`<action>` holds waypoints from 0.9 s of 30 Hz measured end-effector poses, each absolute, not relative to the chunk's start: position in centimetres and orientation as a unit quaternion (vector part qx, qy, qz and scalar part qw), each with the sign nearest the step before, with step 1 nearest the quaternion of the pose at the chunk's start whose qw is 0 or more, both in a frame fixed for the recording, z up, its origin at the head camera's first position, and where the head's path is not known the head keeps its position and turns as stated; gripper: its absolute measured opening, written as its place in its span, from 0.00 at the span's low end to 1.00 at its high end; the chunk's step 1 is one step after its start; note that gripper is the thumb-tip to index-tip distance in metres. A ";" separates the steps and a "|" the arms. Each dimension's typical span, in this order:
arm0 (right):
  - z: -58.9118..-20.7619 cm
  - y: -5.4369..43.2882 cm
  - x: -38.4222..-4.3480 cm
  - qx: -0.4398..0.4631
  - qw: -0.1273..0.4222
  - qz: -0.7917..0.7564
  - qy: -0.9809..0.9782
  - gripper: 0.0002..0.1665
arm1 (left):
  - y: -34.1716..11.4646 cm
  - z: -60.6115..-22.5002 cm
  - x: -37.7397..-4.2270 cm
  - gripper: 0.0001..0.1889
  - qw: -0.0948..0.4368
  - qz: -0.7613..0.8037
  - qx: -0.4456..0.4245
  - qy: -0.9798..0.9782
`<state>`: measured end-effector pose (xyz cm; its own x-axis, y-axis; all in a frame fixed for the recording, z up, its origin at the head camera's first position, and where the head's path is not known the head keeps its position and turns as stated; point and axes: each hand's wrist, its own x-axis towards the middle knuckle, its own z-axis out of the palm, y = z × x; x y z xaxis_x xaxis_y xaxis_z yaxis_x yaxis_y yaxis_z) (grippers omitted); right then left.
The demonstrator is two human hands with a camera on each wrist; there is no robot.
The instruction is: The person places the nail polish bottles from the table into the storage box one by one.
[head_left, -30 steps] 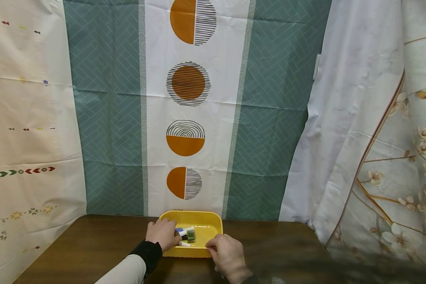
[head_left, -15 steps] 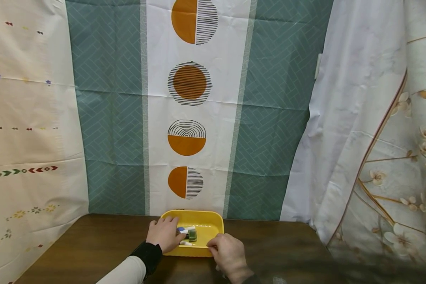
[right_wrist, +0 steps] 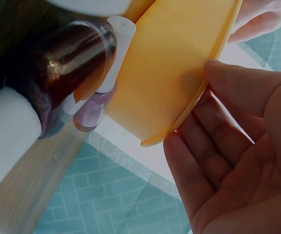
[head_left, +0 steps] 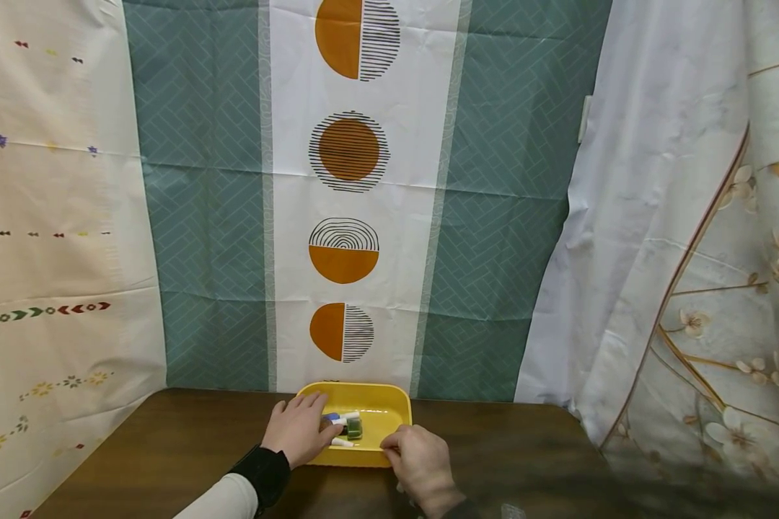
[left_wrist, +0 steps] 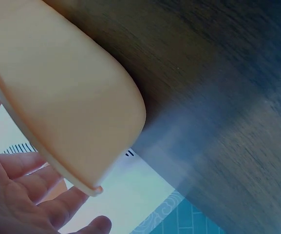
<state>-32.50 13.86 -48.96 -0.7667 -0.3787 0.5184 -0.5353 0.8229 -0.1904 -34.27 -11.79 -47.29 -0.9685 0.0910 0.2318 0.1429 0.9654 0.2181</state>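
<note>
A yellow plastic tray [head_left: 389, 420] sits on the dark table and holds several small nail polish bottles, among them a green one [head_left: 355, 429] and some with white caps. My left hand [head_left: 296, 430] rests over the tray's left rim, fingers spread and fairly straight, thumb by the bottles. At the front right corner, my right hand [head_left: 422, 461] pinches the rim between thumb and fingers. The right wrist view shows this hold on the tray wall [right_wrist: 162, 58]. The left wrist view shows the left fingers [left_wrist: 65, 204] along the rim.
Close to the right wrist camera, outside the tray, are a dark red nail polish bottle [right_wrist: 67, 58] and a purple one [right_wrist: 94, 109], both with white caps. A patterned teal and white cloth [head_left: 357, 216] hangs behind the table [head_left: 169, 447].
The left fingers have loosened and straightened away from the bottles at the tray's left side. The right hand keeps its hold on the rim. The head view has shifted slightly.
</note>
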 end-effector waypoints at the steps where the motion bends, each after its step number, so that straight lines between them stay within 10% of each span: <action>1: -49.0 13.9 -32.5 0.247 0.237 0.166 -0.925 0.07 | -11.9 -47.3 -34.1 0.39 0.114 -0.120 -0.062 -0.984; 27: -48.8 13.8 -32.4 0.240 0.224 0.167 -0.930 0.06 | -14.9 -46.8 -29.4 0.42 0.141 -0.089 -0.098 -0.981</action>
<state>-32.42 13.83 -48.76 -0.7845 -0.3714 0.4966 -0.5207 0.8294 -0.2023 -29.41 -14.94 -46.76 -0.9411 0.1672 0.2938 0.2173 0.9650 0.1468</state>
